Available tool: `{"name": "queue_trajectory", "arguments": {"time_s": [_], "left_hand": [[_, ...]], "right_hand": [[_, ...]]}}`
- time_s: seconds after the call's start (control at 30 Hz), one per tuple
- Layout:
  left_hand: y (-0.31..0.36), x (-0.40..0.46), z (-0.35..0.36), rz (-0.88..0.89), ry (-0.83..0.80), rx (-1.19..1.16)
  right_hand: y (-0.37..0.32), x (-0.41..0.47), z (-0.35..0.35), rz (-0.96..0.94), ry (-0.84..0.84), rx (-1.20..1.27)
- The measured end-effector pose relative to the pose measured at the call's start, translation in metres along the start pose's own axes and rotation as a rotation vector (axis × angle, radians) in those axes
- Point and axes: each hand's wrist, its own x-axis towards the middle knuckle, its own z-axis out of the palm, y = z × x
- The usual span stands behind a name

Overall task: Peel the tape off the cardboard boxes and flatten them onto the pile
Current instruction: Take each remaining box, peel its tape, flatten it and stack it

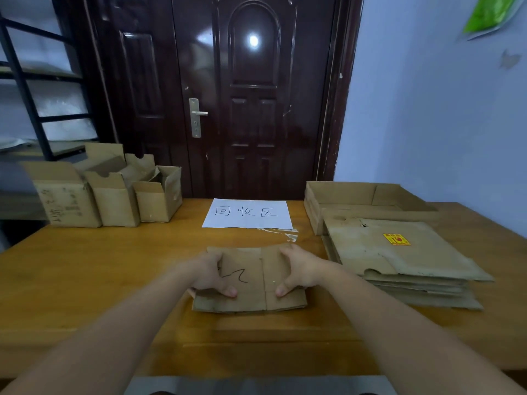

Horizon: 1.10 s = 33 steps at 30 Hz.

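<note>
Glossy wooden table [114, 266], both hands [209, 273] [299, 270] gripping a flattened, creased cardboard box [251, 283] by its sides.

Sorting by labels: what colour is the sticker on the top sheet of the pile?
Yellow with red markings, on the sticker in the head view.

Two bare forearms enter from the bottom corners — no sleeve, cuff, watch or bracelet shows anywhere along them up to the frame edge. The left hand [209, 273] and the right hand [296, 270] are ungloved and carry no rings on the fingers that show. The nails are short and plain, seen on the thumb tips — the other fingertips are hidden from view.
</note>
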Motion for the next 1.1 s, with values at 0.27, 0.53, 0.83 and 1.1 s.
{"name": "queue_trajectory", "arguments": {"time_s": [0.27, 0.53, 0.83, 1.1], "left_hand": [[0.029, -0.007, -0.045, 0.116, 0.209, -0.046], [0.126, 0.000, -0.057, 0.317, 0.346, -0.173], [0.253, 0.009, -0.008, 0.451, 0.252, -0.154], [0.298, 0.035, 0.043, 0.401, 0.158, -0.093]], "right_hand": [[-0.016, -0.010, -0.071, -0.088, 0.131, -0.134], [0.032, -0.062, -0.163, -0.018, 0.259, -0.124], [0.148, -0.128, -0.195, 0.184, 0.297, -0.086], [0.212, -0.141, -0.171, 0.259, 0.353, -0.068]]}}
